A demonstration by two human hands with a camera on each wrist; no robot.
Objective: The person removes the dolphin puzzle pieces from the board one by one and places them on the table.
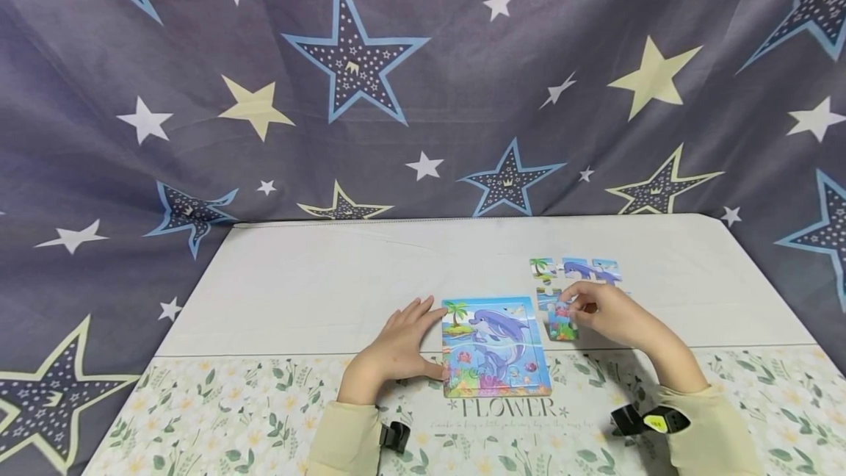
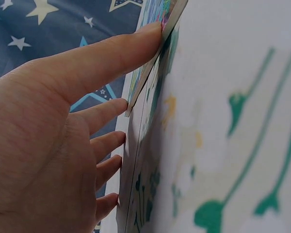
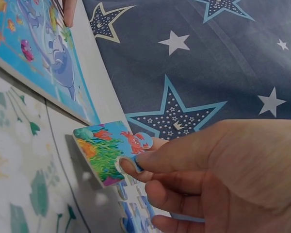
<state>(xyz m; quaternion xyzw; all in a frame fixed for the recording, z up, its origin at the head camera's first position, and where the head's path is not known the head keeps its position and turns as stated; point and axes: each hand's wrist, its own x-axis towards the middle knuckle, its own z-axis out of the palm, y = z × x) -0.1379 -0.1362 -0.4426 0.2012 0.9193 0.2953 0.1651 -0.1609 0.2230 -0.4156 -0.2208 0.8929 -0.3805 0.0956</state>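
Note:
A dolphin puzzle board [image 1: 496,347] lies on the tabletop in front of the person. The left hand [image 1: 396,347] is spread at the board's left side, its fingers mostly straight. In the left wrist view, the left thumb [image 2: 119,51] touches the board's edge and the forefinger reaches it too. Between thumb and fingers, the right hand [image 1: 617,314] pinches a puzzle piece [image 3: 104,150] with a red crab and green seaweed. That piece is tilted, just right of the board. Behind the right hand are several other puzzle pieces [image 1: 540,268], partly hidden by it.
The table has a plain white back part [image 1: 317,270] and a floral front part [image 1: 231,417] with printed lettering. A dark curtain with stars [image 1: 449,79] hangs behind the table. Dark straps [image 1: 395,435] are worn at both wrists.

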